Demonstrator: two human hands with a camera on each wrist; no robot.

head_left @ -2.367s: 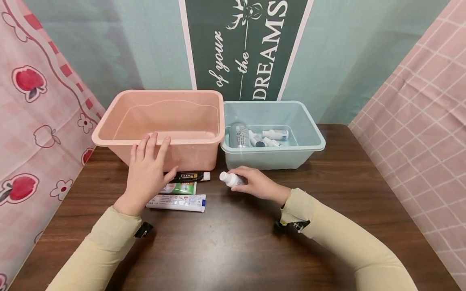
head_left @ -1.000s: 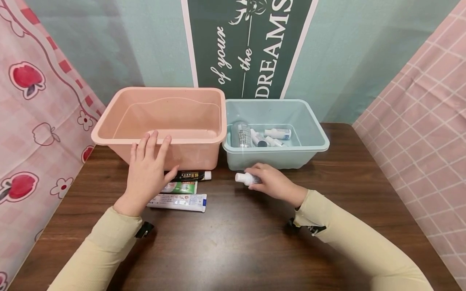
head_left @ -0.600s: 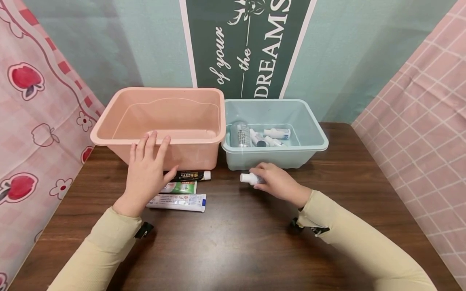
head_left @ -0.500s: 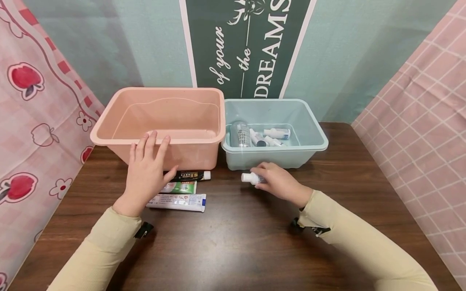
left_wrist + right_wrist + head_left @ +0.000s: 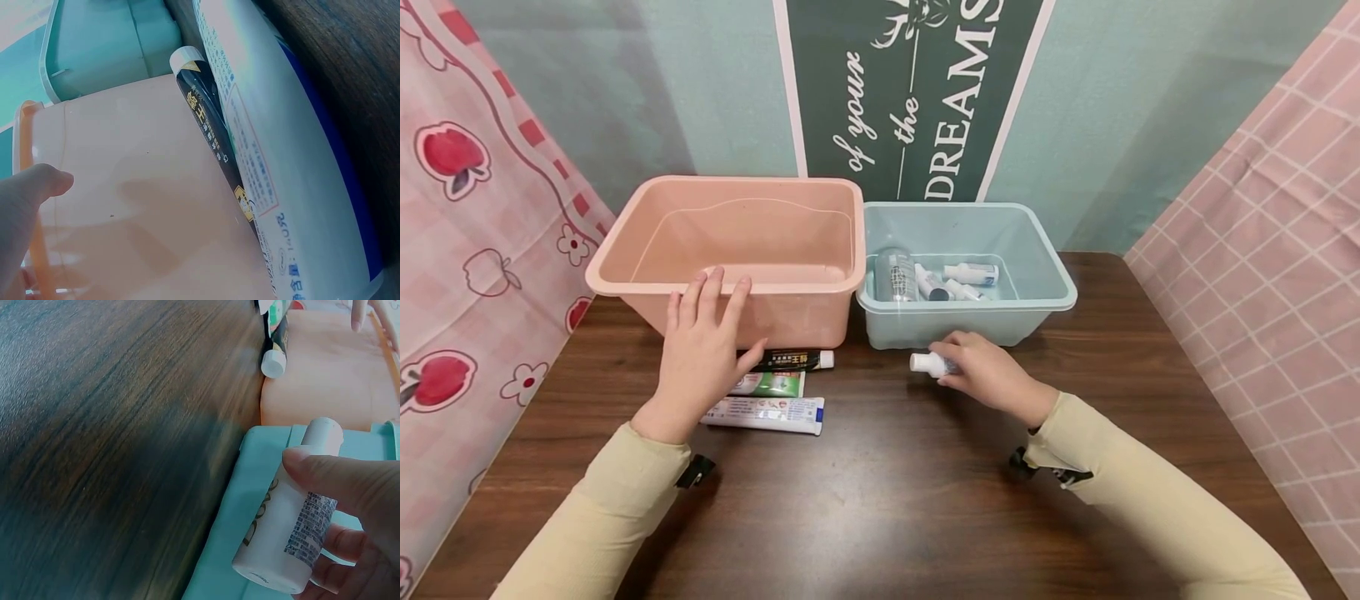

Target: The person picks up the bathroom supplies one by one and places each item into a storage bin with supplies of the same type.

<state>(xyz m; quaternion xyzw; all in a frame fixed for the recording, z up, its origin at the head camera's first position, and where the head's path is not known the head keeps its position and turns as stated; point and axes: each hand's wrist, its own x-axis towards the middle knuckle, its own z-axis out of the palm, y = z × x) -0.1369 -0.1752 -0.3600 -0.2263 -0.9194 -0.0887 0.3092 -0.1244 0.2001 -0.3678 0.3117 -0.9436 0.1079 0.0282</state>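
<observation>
My right hand [image 5: 981, 375] grips a small white bottle [image 5: 927, 363] with a white cap, held sideways just in front of the pale blue bin [image 5: 1045, 287]. The right wrist view shows the white bottle [image 5: 290, 522] with thumb and fingers [image 5: 350, 481] curled round it, beside the blue bin's wall [image 5: 225, 537]. My left hand [image 5: 700, 354] lies flat with straight fingers against the front wall of the pink bin [image 5: 625, 267], over the toothpaste tubes: a black tube [image 5: 793, 361], a green tube [image 5: 771, 385] and a white-and-blue tube [image 5: 771, 414]. In the left wrist view the black tube [image 5: 209, 134] lies against the pink bin [image 5: 137, 206].
Inside the blue bin lie a clear bottle [image 5: 895, 277] and several small white bottles [image 5: 970, 273]. The pink bin holds nothing visible. A green poster [image 5: 917, 92] hangs behind. Patterned pink cloths [image 5: 467, 192] flank the dark wooden table [image 5: 880, 500].
My right hand has carried the white bottle rightward and slightly toward the blue bin's front wall. The left hand has stayed in place against the pink bin.
</observation>
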